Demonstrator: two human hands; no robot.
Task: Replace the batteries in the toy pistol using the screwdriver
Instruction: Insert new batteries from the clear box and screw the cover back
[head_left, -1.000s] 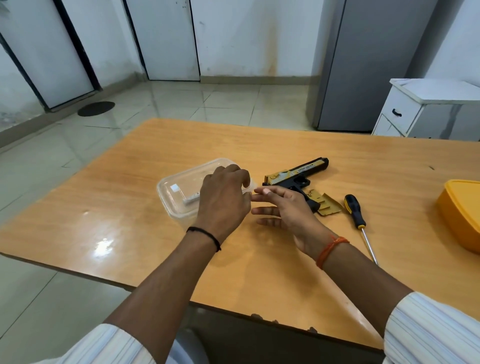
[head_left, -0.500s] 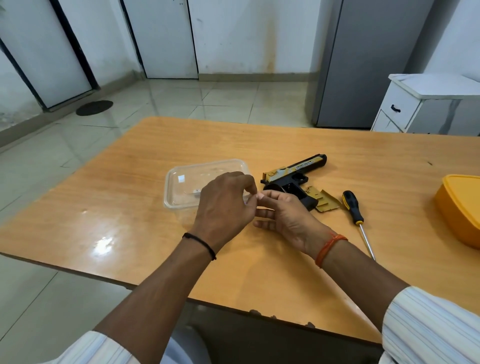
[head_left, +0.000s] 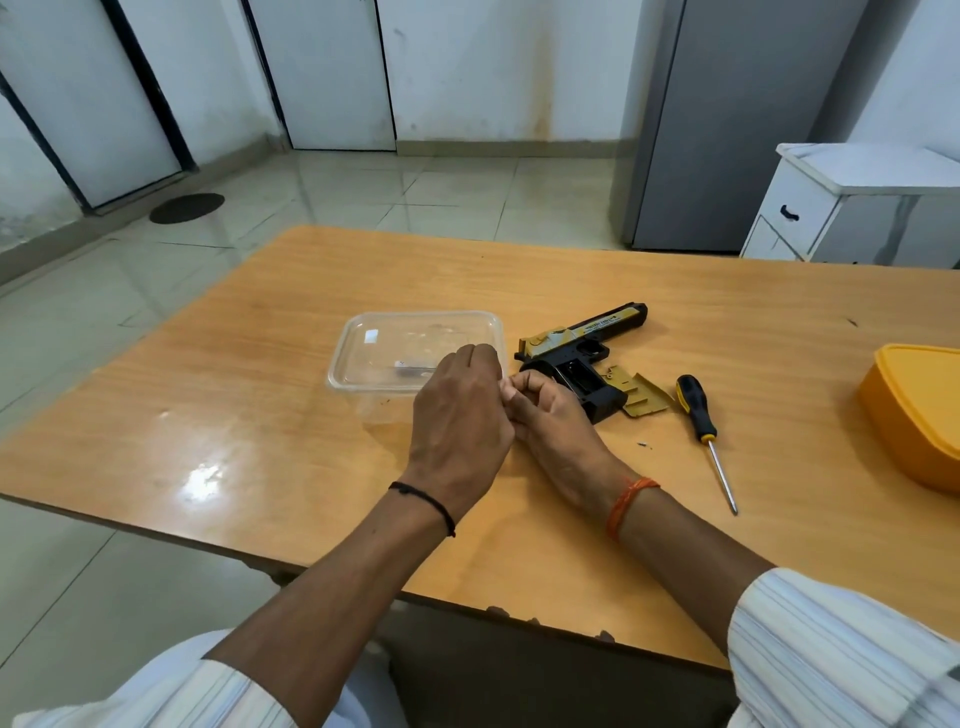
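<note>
The black and gold toy pistol (head_left: 582, 340) lies on its side on the wooden table (head_left: 311, 441), its grip compartment open. Its gold cover (head_left: 644, 397) lies loose beside the grip. To the right lies the screwdriver (head_left: 698, 410) with a black and yellow handle, untouched. My left hand (head_left: 460, 415) and right hand (head_left: 558, 423) meet just in front of the pistol. Both have curled fingers closed on a small item hidden between them. A battery (head_left: 410, 368) lies in the clear plastic tub (head_left: 415, 315) behind my left hand.
A tiny dark screw (head_left: 644, 445) lies on the table between my right wrist and the screwdriver. A yellow lidded box (head_left: 914, 410) stands at the right edge. Beyond the table are a white drawer unit (head_left: 810, 208) and a grey cabinet (head_left: 727, 130).
My left hand came back out of the clear tub and met my right hand. My right fingers, straight before, have curled shut against the left fingertips.
</note>
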